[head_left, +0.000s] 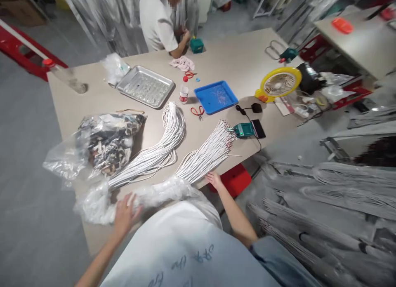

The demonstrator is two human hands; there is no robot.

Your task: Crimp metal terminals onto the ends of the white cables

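My left hand [125,212] is spread over crumpled clear plastic [167,190] along the near table edge, slightly blurred. At that same edge my right hand [214,179] has its fingers stretched out beside a bundle of white wires [206,153]; whether it touches them I cannot tell. The near end of this bundle disappears under the plastic. A second, longer bundle of white wires [148,159] curves away to its left. Close to the right bundle's far tips sits a small green device [244,130] with a lit green spot.
On the table [244,48] are a metal tray [145,87], a blue tray [216,97], red-handled scissors [197,111], a red-capped bottle [183,93], a yellow fan [280,83] and a bag of scraps [108,142]. A person [161,23] sits opposite. A red stool [235,180] stands below.
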